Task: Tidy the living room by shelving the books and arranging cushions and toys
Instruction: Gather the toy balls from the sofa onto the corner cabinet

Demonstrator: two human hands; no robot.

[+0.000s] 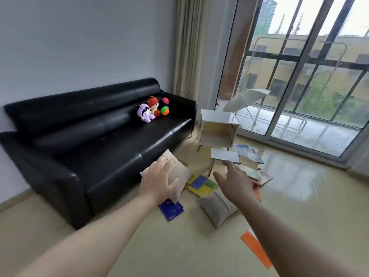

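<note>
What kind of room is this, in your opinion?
Most likely a home living room: a long black leather sofa, a small white open-front cabinet, and tall sliding glass doors to a balcony.

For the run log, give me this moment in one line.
left hand open at cushion | right hand open, holds nothing | toys on sofa | books on floor
</note>
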